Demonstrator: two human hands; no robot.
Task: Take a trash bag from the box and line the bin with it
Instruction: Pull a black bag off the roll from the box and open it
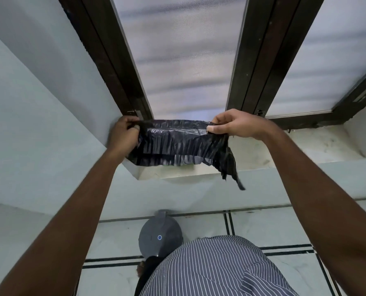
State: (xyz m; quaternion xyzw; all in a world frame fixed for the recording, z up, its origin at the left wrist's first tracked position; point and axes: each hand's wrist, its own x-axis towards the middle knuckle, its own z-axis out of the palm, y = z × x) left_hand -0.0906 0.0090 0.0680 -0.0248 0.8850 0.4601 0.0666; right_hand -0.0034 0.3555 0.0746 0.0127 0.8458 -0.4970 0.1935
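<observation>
Frosted dark-framed window (pixel 177 56) behind: left hand (pixel 124 135) and right hand (pixel 231 124) pinch closed on crumpled black plastic trash bag (pixel 177 144), stretched between them above round grey lidded bin (pixel 159 238).

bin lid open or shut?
Shut. The grey domed lid sits flat over the bin on the floor; no opening shows. The black trash bag is stretched between both hands, above it.

Pale daylight is filtering through a frosted window (pixel 179 60) set in dark brown frames (pixel 256 58). A white sill (pixel 284 146), possibly stained, is jutting from pale walls (pixel 28 103). Below, a light tiled floor (pixel 263 227) is showing dark lines.
</observation>
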